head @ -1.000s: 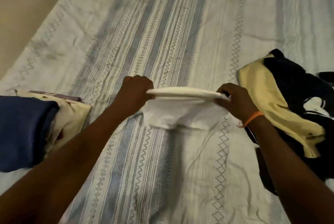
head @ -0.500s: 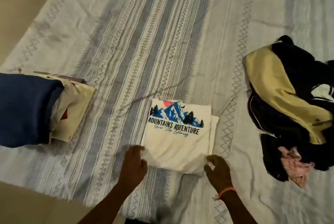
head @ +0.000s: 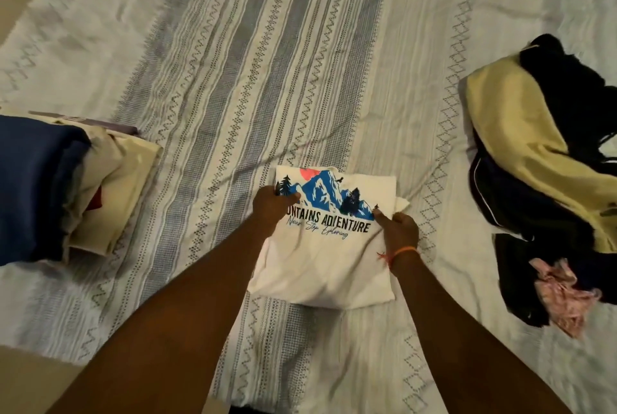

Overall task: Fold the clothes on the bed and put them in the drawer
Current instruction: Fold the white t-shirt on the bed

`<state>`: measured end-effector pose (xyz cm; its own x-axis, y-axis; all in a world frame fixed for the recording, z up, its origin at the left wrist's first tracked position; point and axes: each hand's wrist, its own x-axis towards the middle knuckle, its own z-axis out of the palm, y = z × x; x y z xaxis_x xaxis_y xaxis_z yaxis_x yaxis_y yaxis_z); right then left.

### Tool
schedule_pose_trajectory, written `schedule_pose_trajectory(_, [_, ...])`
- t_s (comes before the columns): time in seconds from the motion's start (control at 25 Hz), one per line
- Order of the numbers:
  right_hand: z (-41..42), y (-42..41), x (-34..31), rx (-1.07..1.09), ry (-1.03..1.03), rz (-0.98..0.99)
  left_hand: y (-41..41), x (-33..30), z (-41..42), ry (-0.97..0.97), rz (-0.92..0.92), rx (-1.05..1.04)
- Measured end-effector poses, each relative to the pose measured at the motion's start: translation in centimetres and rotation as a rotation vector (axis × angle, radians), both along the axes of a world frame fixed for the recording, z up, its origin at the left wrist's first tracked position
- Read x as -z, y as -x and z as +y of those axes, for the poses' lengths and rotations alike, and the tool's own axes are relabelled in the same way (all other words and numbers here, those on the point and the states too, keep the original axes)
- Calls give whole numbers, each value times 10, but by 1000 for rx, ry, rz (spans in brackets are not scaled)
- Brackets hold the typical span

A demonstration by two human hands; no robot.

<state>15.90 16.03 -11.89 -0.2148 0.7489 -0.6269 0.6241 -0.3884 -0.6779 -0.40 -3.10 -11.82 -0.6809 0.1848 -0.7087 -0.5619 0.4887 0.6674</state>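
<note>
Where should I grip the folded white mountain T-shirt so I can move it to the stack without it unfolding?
Probably take the folded white T-shirt by its two side edges, one hand from each side, as the left hand and right hand sit now. It lies flat, and a loose layer pokes out at its far right corner, so pinch through all layers there.

White T-shirt (head: pixel 325 266) with blue mountain print, grey-striped white bedspread (head: pixel 233 46), yellow garment (head: pixel 521 133), navy fold (head: pixel 30 186)
</note>
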Motion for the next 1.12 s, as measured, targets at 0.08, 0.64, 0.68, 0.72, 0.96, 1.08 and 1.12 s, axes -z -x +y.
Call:
schedule_pose_trajectory(0.08, [2, 6, -20, 50, 185, 138, -1, -22, -2, -66, 0, 7])
schedule_pose_trajectory(0.64, [-127, 10, -200, -296, 304, 468, -4, -257, -203, -177, 483, 101])
schedule_pose_trajectory(0.68, [-141, 18, -201, -277, 326, 461, 0, -258, -221, -188, 465, 87])
schedule_pose_trajectory(0.72, [-156, 25, -200, -255, 362, 456, 4, -256, -238, -206, 443, 63])
schedule_pose_trajectory(0.96, [-212, 70, -212, -211, 401, 337, 65, -247, -289, -277, 355, 154])
schedule_pose_trajectory(1.08, [-201, 80, -216, -166, 219, 359, 99, -253, -275, -346, 318, 261])
schedule_pose_trajectory(1.12, [-197, 78, -217, -225, 117, 359, 106, -253, -268, -362, 303, 293])
